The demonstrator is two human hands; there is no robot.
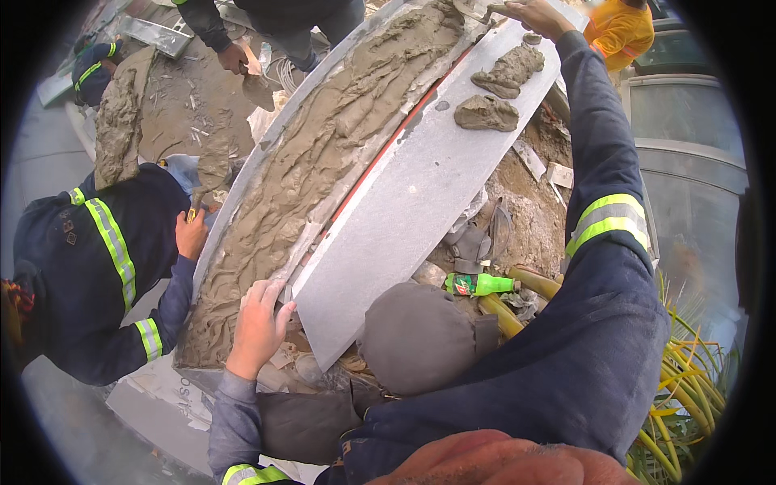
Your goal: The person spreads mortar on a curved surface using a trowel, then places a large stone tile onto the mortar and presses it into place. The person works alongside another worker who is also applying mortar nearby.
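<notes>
My right hand point(540, 18) reaches to the far end of the long curved wall, closed round the handle of a trowel point(472, 10) whose blade lies at the mortar. Thick wet mortar point(323, 158) covers the wall top in ridges. Along its near side runs a thin red strip point(396, 147), next to a flat grey stone slab point(412, 202). Two lumps of mortar point(487, 113) sit on the slab. At the wall's near end, my left hand point(257, 327) rests with fingers against the edge; a small grey piece point(284, 294) shows between thumb and fingers, its kind unclear.
At left a co-worker point(97, 259) in a reflective-striped jacket leans by the wall; another co-worker's hand point(233, 58) holds a trowel beyond it. Below the slab lie rubble, a green plastic bottle point(478, 284) and yellow stalks. My knee point(416, 339) is close to the slab.
</notes>
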